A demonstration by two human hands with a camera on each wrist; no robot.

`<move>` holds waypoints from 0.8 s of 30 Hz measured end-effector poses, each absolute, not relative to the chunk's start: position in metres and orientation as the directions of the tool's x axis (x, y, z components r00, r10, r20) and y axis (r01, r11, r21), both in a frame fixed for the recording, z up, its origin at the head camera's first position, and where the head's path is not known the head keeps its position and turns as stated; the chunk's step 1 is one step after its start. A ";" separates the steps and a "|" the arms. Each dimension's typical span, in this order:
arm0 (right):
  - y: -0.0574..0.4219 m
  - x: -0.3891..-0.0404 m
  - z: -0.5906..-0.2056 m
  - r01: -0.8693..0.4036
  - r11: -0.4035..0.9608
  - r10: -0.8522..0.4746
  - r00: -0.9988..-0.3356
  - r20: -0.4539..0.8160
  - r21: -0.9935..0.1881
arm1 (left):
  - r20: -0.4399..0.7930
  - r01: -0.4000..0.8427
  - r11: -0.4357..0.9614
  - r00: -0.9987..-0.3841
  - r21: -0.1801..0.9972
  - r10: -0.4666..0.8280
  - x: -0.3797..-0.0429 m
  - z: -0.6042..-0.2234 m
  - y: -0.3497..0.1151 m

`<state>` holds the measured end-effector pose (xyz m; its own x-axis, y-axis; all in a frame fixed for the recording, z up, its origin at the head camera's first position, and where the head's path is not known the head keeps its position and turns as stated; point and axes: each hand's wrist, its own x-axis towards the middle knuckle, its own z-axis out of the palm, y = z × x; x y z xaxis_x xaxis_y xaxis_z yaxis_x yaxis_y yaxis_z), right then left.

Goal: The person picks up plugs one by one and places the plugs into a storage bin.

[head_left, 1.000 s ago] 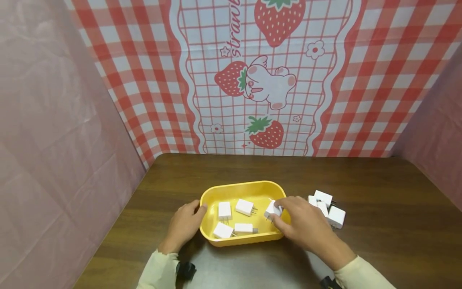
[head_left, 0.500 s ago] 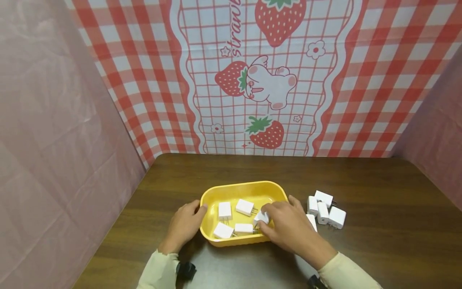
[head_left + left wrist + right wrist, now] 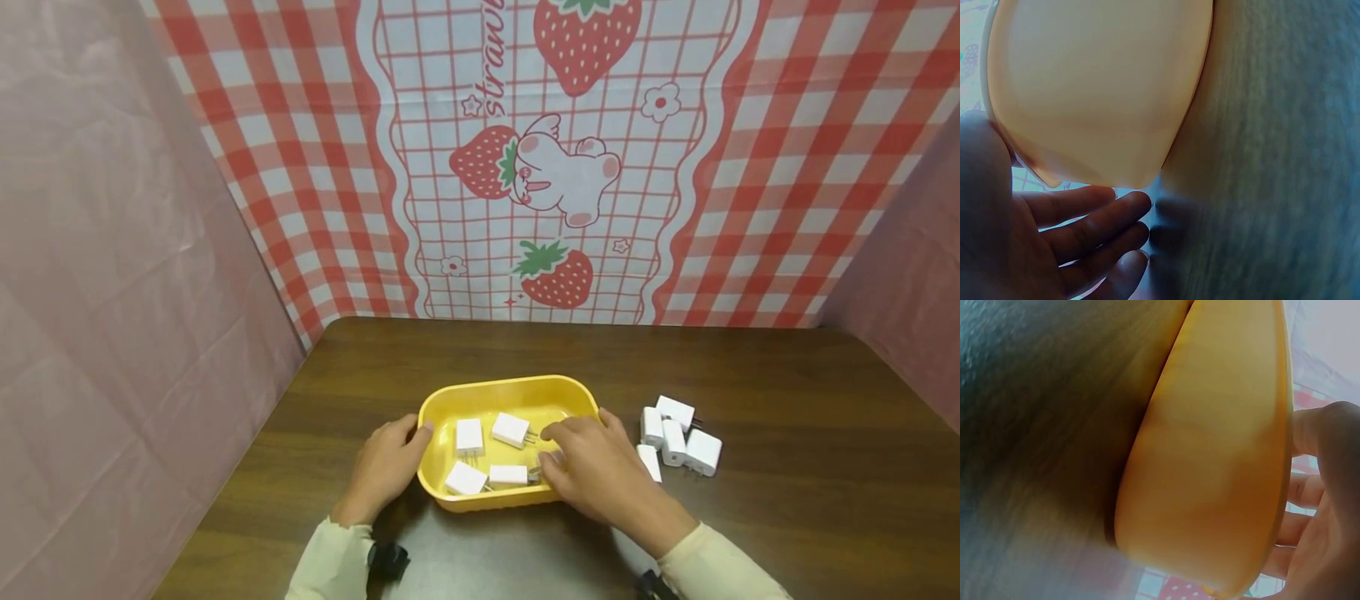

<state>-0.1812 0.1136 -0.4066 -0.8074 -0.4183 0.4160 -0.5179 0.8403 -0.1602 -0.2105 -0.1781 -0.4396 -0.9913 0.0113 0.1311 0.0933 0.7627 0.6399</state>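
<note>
A yellow plastic tub (image 3: 517, 392) stands on the table. My left hand (image 3: 385, 471) holds its left end, thumb over the rim and fingers against the outer wall (image 3: 1104, 94). White plug chargers lie inside: one upright (image 3: 469, 436), one at the middle (image 3: 511, 429), one at the front left (image 3: 466, 478) and one beside it (image 3: 508, 475). My right hand (image 3: 600, 467) reaches over the right end of the tub, thumb and index finger apart, with no charger visible between them. What lies under this hand is hidden. The right wrist view shows its fingers beyond the tub's rim (image 3: 1286, 425).
Right of the tub is a loose group of several white chargers (image 3: 673, 442) on the brown wooden table (image 3: 795, 467). A red checked strawberry cloth (image 3: 555, 183) hangs behind the table. Pink fabric (image 3: 135, 292) hangs at the left side.
My right hand moved left over the tub with a white charger pinched in its fingers. Now that charger no longer shows between them. My left hand stays at the rim.
</note>
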 end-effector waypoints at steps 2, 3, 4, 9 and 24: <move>0.115 -0.182 -0.406 -0.516 0.843 -0.417 -0.807 0.418 -0.155 | 0.133 0.096 0.765 -0.991 0.637 0.014 -0.211 -0.440 -0.178; 0.116 -0.182 -0.405 -0.515 0.843 -0.417 -0.806 0.420 -0.153 | 0.134 0.097 0.766 -0.991 0.636 0.015 -0.211 -0.439 -0.178; 0.117 -0.182 -0.405 -0.514 0.844 -0.416 -0.807 0.419 -0.152 | 0.136 0.100 0.766 -0.991 0.635 0.017 -0.211 -0.439 -0.177; 0.123 -0.180 -0.397 -0.494 0.854 -0.399 -0.822 0.407 -0.162 | 0.139 0.104 0.768 -0.990 0.633 0.019 -0.210 -0.439 -0.177; 0.161 -0.180 -0.386 -0.393 0.899 -0.274 -0.850 0.451 -0.195 | 0.106 0.068 0.762 -0.994 0.644 -0.001 -0.210 -0.439 -0.177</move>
<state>-0.1799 0.1610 -0.3865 -0.8497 -0.2735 0.4507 -0.3927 0.8988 -0.1948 -0.2102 -0.1771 -0.4391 -0.9944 -0.0012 0.1059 0.0677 0.7619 0.6441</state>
